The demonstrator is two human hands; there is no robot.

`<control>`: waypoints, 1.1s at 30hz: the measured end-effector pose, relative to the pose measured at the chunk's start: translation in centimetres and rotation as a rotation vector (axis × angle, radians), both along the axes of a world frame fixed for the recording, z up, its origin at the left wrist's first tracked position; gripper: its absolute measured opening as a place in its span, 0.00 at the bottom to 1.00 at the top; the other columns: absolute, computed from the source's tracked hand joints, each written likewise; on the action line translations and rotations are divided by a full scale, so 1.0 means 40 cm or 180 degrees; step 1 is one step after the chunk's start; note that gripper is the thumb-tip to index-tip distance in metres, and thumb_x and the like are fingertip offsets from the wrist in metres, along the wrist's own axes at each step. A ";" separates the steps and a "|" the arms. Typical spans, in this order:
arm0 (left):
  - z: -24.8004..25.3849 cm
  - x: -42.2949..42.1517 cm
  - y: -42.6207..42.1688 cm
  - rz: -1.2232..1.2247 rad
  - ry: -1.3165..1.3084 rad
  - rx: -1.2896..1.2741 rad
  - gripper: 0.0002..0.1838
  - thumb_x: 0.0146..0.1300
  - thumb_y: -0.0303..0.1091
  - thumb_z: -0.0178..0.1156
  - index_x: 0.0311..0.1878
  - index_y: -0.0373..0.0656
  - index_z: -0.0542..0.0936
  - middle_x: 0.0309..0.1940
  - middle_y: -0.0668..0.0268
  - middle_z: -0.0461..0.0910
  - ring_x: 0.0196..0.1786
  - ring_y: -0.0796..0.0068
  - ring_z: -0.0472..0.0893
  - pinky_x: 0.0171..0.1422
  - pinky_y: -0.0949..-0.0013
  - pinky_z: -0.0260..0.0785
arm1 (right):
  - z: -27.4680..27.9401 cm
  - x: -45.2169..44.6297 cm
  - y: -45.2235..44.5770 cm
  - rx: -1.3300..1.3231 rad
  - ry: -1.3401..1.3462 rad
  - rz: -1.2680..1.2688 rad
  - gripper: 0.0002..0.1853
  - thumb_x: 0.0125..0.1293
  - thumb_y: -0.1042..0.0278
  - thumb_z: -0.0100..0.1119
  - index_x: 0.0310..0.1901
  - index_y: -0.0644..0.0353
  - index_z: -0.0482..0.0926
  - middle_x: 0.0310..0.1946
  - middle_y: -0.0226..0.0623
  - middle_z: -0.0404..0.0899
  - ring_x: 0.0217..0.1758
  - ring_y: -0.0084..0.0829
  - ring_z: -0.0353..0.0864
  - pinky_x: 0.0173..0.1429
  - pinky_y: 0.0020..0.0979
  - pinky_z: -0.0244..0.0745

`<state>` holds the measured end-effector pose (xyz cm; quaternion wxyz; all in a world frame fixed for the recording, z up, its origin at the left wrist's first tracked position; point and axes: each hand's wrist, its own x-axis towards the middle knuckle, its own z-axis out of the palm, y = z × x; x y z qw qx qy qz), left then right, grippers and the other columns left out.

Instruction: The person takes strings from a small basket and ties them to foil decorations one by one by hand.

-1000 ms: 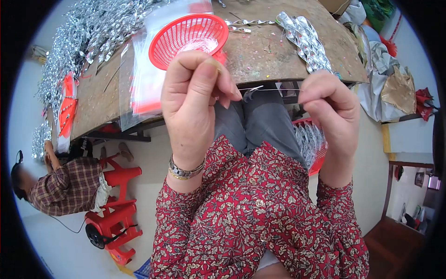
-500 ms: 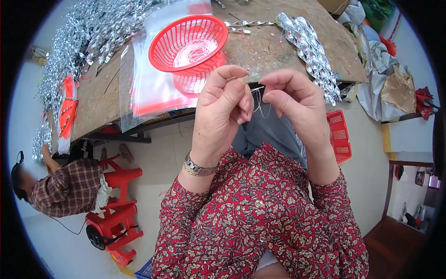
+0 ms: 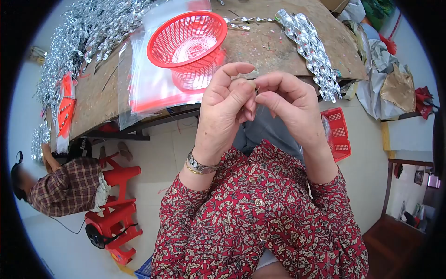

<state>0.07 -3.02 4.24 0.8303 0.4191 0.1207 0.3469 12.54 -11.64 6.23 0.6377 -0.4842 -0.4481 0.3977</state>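
My left hand (image 3: 225,104) and my right hand (image 3: 293,106) meet fingertip to fingertip over my lap, just off the table's front edge. A thin pale thread (image 3: 257,89) shows between them, pinched by both hands; most of it is hidden by the fingers. Beyond my left hand, a red mesh basket (image 3: 161,50) holds a tangle of thin white-pink loops (image 3: 194,48). It stands on clear plastic bags (image 3: 141,90) with red edges. Twisted silver strips (image 3: 312,51) lie on the table beyond my right hand.
Silver tinsel (image 3: 69,42) is heaped over the left of the brown table (image 3: 265,49). A person in a plaid shirt (image 3: 69,186) sits at the far left beside red stools (image 3: 121,179). A red crate (image 3: 338,132) stands on the floor at right, near crumpled sheets (image 3: 395,88).
The hands were apart with the thread stretched between them; they have come together, and the loop seen hanging half a second ago is now mostly hidden. The basket's inside is no longer covered.
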 end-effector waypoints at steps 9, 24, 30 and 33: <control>-0.007 -0.003 -0.009 0.0157 0.0290 0.0435 0.14 0.68 0.29 0.55 0.55 0.40 0.71 0.25 0.72 0.74 0.24 0.89 0.71 0.26 0.87 0.60 | -0.007 0.001 -0.004 0.0111 -0.0161 -0.0111 0.03 0.64 0.76 0.58 0.39 0.63 0.79 0.31 0.23 0.78 0.30 0.10 0.70 0.31 0.15 0.62; -0.014 -0.008 -0.016 -0.0065 0.0266 0.0368 0.13 0.68 0.30 0.54 0.53 0.38 0.72 0.27 0.70 0.75 0.28 0.84 0.74 0.29 0.83 0.64 | -0.008 0.007 -0.013 0.0081 -0.0340 -0.0427 0.02 0.66 0.78 0.55 0.35 0.67 0.76 0.30 0.28 0.78 0.33 0.16 0.75 0.39 0.20 0.72; -0.008 -0.013 -0.021 0.0097 0.0656 0.0825 0.08 0.66 0.29 0.57 0.46 0.38 0.76 0.29 0.71 0.78 0.30 0.86 0.76 0.32 0.82 0.65 | -0.024 0.019 -0.012 0.0130 -0.0368 -0.0515 0.02 0.65 0.76 0.57 0.37 0.65 0.77 0.30 0.25 0.77 0.32 0.14 0.73 0.38 0.18 0.69; -0.005 -0.016 -0.019 0.0225 0.0790 0.0981 0.06 0.66 0.29 0.57 0.42 0.38 0.78 0.29 0.71 0.78 0.31 0.86 0.76 0.33 0.82 0.65 | -0.029 0.024 -0.013 0.0085 -0.0258 -0.0426 0.04 0.64 0.77 0.57 0.40 0.65 0.78 0.31 0.26 0.78 0.32 0.14 0.73 0.37 0.17 0.69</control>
